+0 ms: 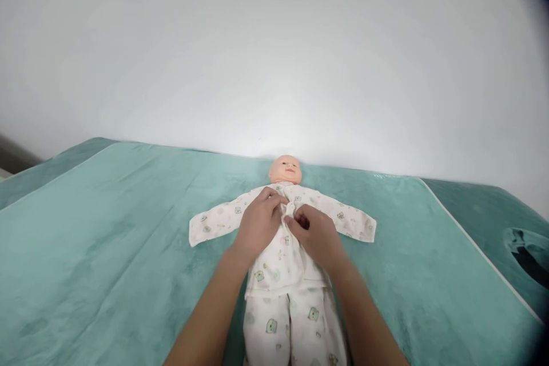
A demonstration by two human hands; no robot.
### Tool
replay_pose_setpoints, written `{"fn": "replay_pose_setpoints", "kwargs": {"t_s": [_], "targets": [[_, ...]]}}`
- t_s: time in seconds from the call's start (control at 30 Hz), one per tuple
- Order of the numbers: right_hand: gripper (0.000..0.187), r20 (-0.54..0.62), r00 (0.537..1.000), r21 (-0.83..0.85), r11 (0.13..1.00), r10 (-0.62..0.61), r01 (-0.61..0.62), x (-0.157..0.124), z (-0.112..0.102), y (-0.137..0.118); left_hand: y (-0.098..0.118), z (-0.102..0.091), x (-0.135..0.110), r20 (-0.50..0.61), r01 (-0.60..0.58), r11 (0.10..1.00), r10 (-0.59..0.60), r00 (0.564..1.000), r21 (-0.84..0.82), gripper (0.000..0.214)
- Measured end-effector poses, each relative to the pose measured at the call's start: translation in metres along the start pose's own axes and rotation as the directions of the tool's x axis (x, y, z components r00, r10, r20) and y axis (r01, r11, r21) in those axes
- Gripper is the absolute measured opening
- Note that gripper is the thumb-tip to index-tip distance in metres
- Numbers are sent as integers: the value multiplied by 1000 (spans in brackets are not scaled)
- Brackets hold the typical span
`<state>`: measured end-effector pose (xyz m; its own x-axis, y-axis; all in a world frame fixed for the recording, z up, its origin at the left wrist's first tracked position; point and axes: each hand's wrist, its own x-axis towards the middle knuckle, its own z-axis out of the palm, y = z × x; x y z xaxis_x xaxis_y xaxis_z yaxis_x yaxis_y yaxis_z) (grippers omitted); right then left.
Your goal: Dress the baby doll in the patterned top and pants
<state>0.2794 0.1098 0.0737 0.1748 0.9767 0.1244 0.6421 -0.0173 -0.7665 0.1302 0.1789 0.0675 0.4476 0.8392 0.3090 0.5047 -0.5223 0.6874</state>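
Observation:
A baby doll [285,170] lies on its back, dressed in a white long-sleeved top [274,274] with small green animal prints and matching trousers [272,326]. Both sleeves stretch out to the sides. My left hand [262,218] rests on the chest, its fingers pinching the front edge of the top just below the neck. Opposite it, my right hand [315,231] is closed with thumb and forefinger at the same front opening. The fingers meet near the middle of the chest; whether a button or snap lies between them is too small to tell.
A green sheet [107,240] with a pale edge covers a darker green bed surface [480,206]. The white wall [274,57] rises right behind the doll's head. A dark curved shape in a pale patch [529,254] shows at the far right.

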Motion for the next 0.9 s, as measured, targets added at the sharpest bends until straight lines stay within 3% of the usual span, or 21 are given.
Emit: {"fn": "replay_pose_setpoints", "kwargs": {"t_s": [0.1, 0.17, 0.3, 0.4, 0.53, 0.6, 0.73, 0.9], "targets": [[31, 55, 998, -163, 987, 7, 2, -12, -3, -9, 4, 9, -10, -90, -57, 993, 67, 994, 108, 26], [30, 77, 997, -183, 983, 30, -15, -22, -3, -10, 6, 13, -20, -148, -111, 988, 127, 981, 111, 25], [32, 97, 993, -5, 998, 63, -62, -40, 1, 1, 3, 13, -41, -214, -166, 985, 152, 965, -48, 23], [39, 136, 985, 253, 957, 111, -143, -48, 1, 14, 1, 10, -49, -145, -153, 979, 133, 980, -134, 17], [38, 183, 973, 471, 857, 139, -211, -45, 0, 25, 7, 9, -49, 33, -151, 985, 154, 987, -82, 24], [31, 185, 976, 495, 847, 116, -195, -43, -1, 26, 13, 7, -48, 91, -131, 990, 136, 987, -59, 22], [24, 92, 993, 406, 908, 75, -106, -46, 1, 20, 20, 2, -46, 137, -73, 992, 86, 987, -99, 17], [24, -34, 993, 472, 878, 112, -83, -48, 10, 22, 15, 4, -46, 58, 33, 944, -14, 998, -328, 16]]}}
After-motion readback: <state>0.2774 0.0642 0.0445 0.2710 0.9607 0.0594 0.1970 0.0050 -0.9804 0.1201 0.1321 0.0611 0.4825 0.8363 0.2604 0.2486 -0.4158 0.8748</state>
